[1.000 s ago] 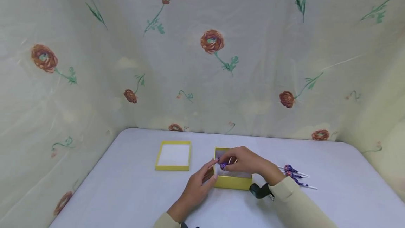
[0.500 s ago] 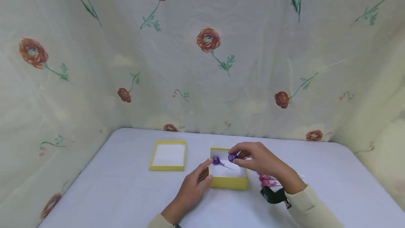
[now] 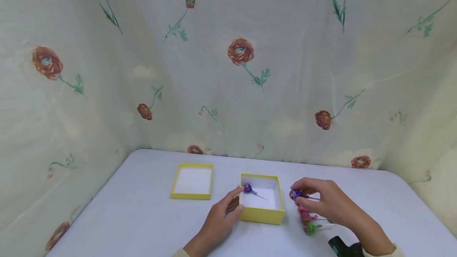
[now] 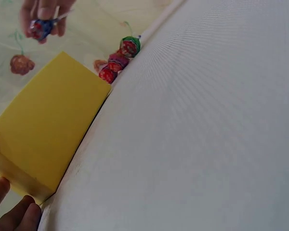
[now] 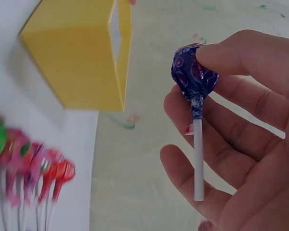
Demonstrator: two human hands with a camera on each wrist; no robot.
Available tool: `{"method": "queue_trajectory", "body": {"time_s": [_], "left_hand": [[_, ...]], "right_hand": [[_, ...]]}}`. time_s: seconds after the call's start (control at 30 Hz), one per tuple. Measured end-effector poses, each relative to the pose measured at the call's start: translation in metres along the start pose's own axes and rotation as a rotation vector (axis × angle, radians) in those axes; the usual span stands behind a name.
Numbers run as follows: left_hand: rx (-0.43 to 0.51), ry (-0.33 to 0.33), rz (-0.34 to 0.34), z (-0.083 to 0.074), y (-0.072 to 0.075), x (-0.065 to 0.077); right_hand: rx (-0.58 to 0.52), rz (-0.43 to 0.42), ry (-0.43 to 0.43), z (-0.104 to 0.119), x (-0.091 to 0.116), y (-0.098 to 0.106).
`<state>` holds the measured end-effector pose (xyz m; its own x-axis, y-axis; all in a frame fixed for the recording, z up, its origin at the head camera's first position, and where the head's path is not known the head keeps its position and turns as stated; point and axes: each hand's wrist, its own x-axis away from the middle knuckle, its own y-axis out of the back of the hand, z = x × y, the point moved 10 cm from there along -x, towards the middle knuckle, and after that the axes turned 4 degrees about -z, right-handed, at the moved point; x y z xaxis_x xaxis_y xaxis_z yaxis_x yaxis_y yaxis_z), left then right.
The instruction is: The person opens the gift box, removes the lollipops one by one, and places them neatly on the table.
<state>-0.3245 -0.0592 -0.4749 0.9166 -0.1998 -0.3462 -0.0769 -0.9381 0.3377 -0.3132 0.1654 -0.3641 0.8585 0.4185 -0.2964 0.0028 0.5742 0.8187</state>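
Observation:
My right hand [image 3: 330,203] pinches a lollipop [image 5: 185,72] in a dark blue-purple wrapper by its round head. Its white stick points back toward the palm in the right wrist view. The hand is right of a yellow box [image 3: 262,215], over several wrapped lollipops in red, pink [image 3: 304,214] and green [image 3: 309,229]. Inside the box, near its left wall, lies one purple lollipop [image 3: 248,188]. My left hand [image 3: 219,219] rests against the box's left side, index finger at the rim and thumb at the front corner; its remaining fingers are near the wall in the left wrist view.
A shallow yellow lid [image 3: 190,196] with a white inside lies left of the box. Everything stands on a white table [image 3: 135,217], backed by a curtain [image 3: 285,90] with printed flowers. A dark wrist device [image 3: 344,247] shows at my right wrist.
My right hand has lifted a purple lollipop out of the box and carried it right, over the lollipops on the table. One lollipop stays in the box. My left hand keeps its place.

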Motion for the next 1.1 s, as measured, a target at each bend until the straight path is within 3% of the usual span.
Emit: {"method": "queue_trajectory", "body": {"time_s": [0.13,0.47,0.7,1.1], "left_hand": [[-0.011,-0.001,0.005,0.001,-0.001,0.002],[-0.023,0.042,0.033,-0.002,0.001,0.007],[-0.027,-0.006,-0.004,-0.011,0.005,0.002],[-0.074,-0.009,0.004,-0.007,-0.002,0.003]], "right_hand": [[0.031,-0.003,0.002,-0.008,0.015,0.006],[0.100,-0.044,0.121,-0.024,0.044,0.013],[0.143,0.078,0.035,-0.039,0.038,0.012],[0.188,0.115,-0.061,-0.067,0.052,0.018]]}}
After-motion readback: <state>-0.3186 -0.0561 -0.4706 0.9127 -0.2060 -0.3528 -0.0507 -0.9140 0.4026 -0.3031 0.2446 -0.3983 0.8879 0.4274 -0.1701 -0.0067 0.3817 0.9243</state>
